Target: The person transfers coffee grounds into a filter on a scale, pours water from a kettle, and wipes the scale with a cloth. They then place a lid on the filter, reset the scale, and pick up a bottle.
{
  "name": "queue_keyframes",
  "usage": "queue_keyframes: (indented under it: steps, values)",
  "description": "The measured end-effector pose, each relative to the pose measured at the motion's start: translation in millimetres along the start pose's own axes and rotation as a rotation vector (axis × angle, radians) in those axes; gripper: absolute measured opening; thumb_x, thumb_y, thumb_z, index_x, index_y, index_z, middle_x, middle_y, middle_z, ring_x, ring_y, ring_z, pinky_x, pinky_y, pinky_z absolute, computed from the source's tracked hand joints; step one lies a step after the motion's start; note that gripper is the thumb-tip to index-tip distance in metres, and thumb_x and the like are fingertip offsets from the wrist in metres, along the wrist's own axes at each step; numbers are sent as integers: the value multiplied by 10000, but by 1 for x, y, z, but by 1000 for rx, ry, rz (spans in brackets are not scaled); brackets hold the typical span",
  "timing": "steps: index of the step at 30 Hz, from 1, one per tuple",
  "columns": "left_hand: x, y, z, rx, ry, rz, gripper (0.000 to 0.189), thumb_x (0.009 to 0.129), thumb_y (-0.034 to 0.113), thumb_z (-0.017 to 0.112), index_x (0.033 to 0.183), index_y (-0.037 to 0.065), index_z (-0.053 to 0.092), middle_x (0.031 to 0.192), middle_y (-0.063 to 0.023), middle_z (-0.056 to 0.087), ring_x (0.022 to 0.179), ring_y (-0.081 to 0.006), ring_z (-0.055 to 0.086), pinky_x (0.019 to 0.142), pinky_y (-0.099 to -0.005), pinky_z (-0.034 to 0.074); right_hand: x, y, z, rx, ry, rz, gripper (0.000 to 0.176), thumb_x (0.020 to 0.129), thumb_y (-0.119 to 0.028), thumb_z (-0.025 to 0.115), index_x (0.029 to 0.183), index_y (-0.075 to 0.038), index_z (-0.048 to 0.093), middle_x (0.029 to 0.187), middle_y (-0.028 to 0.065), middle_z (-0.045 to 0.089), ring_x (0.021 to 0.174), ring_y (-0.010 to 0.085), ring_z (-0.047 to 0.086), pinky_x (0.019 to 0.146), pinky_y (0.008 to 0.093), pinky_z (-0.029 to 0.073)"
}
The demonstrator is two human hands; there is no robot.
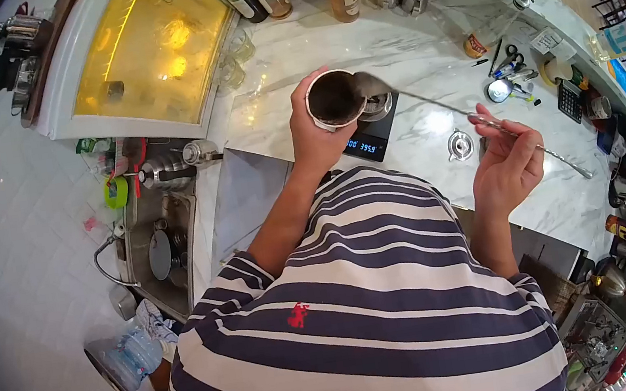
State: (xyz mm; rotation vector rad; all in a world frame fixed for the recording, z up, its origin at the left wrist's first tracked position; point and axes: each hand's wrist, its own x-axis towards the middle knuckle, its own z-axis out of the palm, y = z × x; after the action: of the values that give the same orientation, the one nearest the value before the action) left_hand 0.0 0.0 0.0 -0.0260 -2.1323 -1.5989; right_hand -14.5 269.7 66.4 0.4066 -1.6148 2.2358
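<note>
Over the marble worktop (pixel 412 45), seen from the head camera, our left hand (pixel 311 133) wraps its grip around a white-rimmed cup (pixel 333 101), which appears lifted clear of the surface with its mouth facing up toward us. The inside is dark; we cannot tell whether that is liquid or only shadow. Our right hand (pixel 510 160) has its grip closed lightly on the twisted shaft of a long bar spoon (pixel 434 101), well away from the spoon's bowl, which overlaps the right edge of the cup. Whether it touches the rim we cannot make out.

Just beside the cup, a digital scale (pixel 370 147) with lit blue digits carries a metal vessel (pixel 379 110), partly hidden from us. We judge the main risk to lie there: if the cup tips, or the spoon knocks its rim, any contents could run onto the scale. A drip off the bowl could do likewise, and a nudge from our left hand might shift the vessel and upset the reading. With our hold so far up the shaft, a small twist could swing the bowl wide. Lowering the right hand carelessly might also brush the round metal strainer (pixel 460 144) near it.
</note>
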Motion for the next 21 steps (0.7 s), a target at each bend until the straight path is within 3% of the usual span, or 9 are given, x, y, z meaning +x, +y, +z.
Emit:
queue_keyframes:
  steps: [5, 11, 17, 21]
  values:
    - [3, 8, 5, 34, -46, 48, 905, 751, -80, 872, 1506, 32, 385, 1574, -205, 505, 1383, -277, 584, 1138, -381, 504, -4, 0, 20, -226, -145, -123, 345, 1176, -200, 383, 1085, 35, 620, 923, 221, 763, 945, 367, 786, 1094, 625, 512]
    - [3, 6, 3, 114, -44, 98, 945, 719, -67, 909, 1505, 34, 394, 1556, -217, 527, 1410, -293, 568, 1159, -395, 497, -7, 7, 31, -258, -223, -163, 266, 1141, -133, 468, 1084, 44, 658, 950, 203, 779, 920, 313, 795, 1085, 597, 514]
    - [3, 2, 2, 92, -25, 237, 952, 712, -54, 934, 1484, 74, 391, 1577, -278, 495, 1536, -387, 434, 1235, -447, 411, -6, 7, 36, -245, -267, -172, 272, 1130, -117, 479, 1055, 47, 683, 944, 208, 783, 933, 314, 793, 1090, 593, 509]
    - [4, 5, 0, 85, -54, 269, 952, 719, -41, 938, 1481, 90, 383, 1584, -289, 484, 1578, -402, 360, 1271, -479, 351, -6, 8, 36, -250, -283, -180, 272, 1128, -110, 479, 1056, 43, 693, 930, 199, 783, 950, 313, 789, 1088, 594, 510]
